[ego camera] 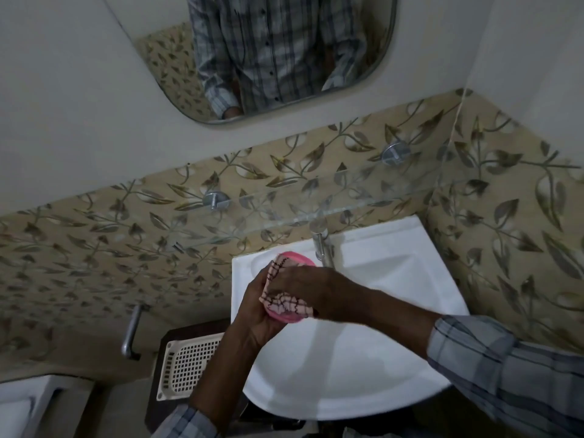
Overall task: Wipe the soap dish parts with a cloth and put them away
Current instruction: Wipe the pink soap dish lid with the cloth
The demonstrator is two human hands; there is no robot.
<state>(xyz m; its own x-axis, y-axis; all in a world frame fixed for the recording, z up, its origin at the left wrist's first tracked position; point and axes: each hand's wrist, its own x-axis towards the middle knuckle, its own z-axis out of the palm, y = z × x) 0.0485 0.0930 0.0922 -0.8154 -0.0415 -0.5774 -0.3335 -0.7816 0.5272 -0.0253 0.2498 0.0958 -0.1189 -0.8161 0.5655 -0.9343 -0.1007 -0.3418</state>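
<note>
Over the white sink (373,368), both my hands hold a pink soap dish part (286,318) wrapped in a pink checked cloth (284,303). My left hand (256,314) cups the dish from below and the left. My right hand (303,284) presses the cloth onto it from above. A second pink piece (300,259) shows just beyond my hands near the tap; whether it is a separate part I cannot tell.
A chrome tap (322,245) stands at the back of the sink. A glass shelf (284,213) on metal brackets runs along the leaf-patterned tiles. A cream perforated basket (189,365) sits left of the sink, beside a metal handle (131,333). A mirror (278,58) hangs above.
</note>
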